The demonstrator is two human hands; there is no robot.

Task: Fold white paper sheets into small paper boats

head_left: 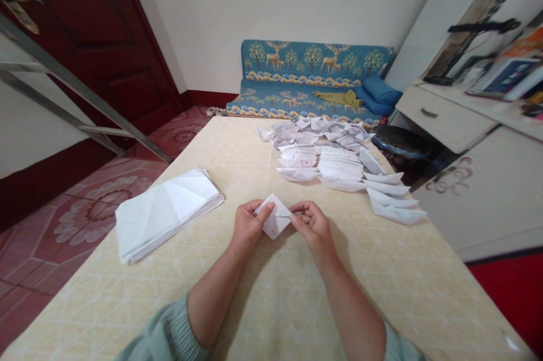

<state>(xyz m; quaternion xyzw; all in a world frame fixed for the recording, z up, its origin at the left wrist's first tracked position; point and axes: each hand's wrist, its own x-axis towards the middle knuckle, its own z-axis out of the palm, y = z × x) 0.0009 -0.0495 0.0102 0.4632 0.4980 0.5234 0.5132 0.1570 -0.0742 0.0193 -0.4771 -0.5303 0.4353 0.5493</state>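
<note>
A small folded piece of white paper [275, 217], diamond shaped, lies between both hands near the middle of the yellowish table [271, 293]. My left hand [249, 225] pinches its left corner with thumb and fingers. My right hand [313, 225] grips its right edge, fingers curled together. A stack of creased white sheets [163, 211] lies to the left of my left hand. Several finished folded paper boats [339, 163] are spread over the far right part of the table.
A blue patterned sofa bed [314, 81] stands against the far wall. White cabinets [479, 151] with cluttered tops line the right side, a dark stool [401, 140] beside them. A dark red door [106, 38] and a metal ladder rail [76, 89] are on the left.
</note>
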